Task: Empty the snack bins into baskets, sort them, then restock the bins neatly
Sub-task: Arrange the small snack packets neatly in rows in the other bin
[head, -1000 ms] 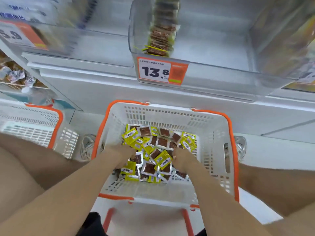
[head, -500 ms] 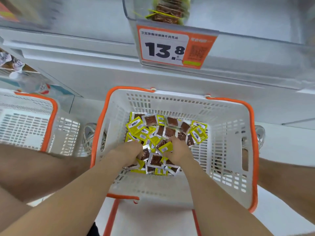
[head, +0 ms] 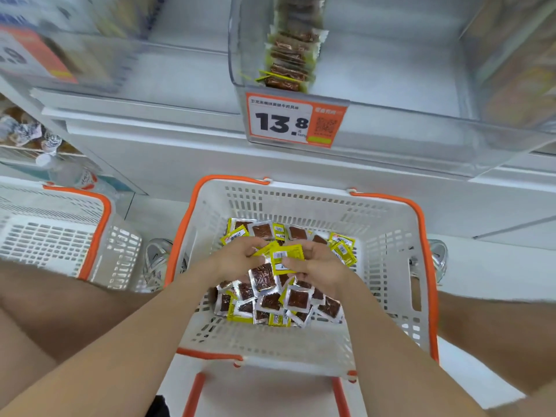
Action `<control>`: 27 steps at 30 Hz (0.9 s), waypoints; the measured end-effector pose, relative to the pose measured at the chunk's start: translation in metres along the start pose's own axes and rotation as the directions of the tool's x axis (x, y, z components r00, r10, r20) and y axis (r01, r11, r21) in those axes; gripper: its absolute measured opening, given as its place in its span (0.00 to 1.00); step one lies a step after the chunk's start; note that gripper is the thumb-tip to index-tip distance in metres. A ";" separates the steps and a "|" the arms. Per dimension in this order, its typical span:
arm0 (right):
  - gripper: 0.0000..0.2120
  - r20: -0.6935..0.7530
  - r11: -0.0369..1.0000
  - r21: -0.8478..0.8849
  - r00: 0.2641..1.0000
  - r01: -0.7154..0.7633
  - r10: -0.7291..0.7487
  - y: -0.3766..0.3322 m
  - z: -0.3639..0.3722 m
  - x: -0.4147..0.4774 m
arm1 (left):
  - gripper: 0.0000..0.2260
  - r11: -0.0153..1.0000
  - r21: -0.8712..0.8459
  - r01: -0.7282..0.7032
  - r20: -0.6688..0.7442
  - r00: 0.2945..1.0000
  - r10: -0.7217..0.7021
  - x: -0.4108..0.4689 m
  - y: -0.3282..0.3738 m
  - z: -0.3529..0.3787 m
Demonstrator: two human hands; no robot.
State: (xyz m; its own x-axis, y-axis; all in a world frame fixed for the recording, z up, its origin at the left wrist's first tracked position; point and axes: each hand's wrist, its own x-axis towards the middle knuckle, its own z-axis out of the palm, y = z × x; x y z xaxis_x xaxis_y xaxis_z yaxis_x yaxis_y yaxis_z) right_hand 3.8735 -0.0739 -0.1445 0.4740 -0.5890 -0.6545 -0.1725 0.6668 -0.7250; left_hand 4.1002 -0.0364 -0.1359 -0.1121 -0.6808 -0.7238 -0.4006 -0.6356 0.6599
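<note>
Both hands have lifted off the pile since a moment ago, gathering packets between them. At far left a second basket (head: 93, 224) stands beside the main basket (head: 183, 236). The left hand (head: 237, 258) and right hand (head: 320, 267) meet above the loose snack packets (head: 264, 299) in the main basket. Their fingers are curled, pinching a small held bunch (head: 281, 257), barcode side up, its long edge running roughly hand to hand. Emptying looks done and restocking barely begun. One row of packets (head: 288, 52) stands on edge in the clear bin (head: 391, 85), running front to back, while most stock remains in the basket.
</note>
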 end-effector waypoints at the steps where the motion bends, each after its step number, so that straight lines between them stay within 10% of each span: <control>1: 0.12 -0.004 0.998 -0.055 1.000 0.015 -0.015 -0.003 0.002 -0.003 | 0.16 0.999 0.030 -0.045 0.031 0.999 0.044 -0.003 0.007 -0.001; 8: 0.12 -0.066 0.965 -0.262 0.997 0.024 -0.043 -0.019 0.008 -0.013 | 0.17 0.989 0.124 -0.079 0.073 0.995 0.070 -0.024 0.031 -0.010; 14: 0.32 -0.293 0.983 0.184 0.955 -0.002 0.057 -0.027 -0.005 -0.021 | 0.04 0.937 0.349 -0.025 -0.197 0.975 0.099 -0.026 0.026 -0.023; 20: 0.19 -0.084 0.882 0.456 0.981 -0.121 0.178 -0.034 -0.007 -0.024 | 0.09 0.927 0.213 -0.308 -0.365 0.855 0.368 -0.034 0.054 -0.020; 27: 0.17 -0.101 0.778 0.626 0.986 -0.044 0.136 -0.036 -0.003 -0.020 | 0.07 0.914 -0.238 -0.329 -0.159 0.941 0.297 -0.036 0.056 -0.009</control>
State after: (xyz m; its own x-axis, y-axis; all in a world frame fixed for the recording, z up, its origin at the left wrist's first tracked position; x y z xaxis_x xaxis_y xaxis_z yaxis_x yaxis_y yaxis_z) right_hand 3.8681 -0.0877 -0.1057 0.3565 -0.5355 -0.7656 0.3860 0.8306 -0.4013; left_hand 4.0894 -0.0510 -0.0712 -0.0801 -0.8879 -0.4530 -0.1132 -0.4435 0.8891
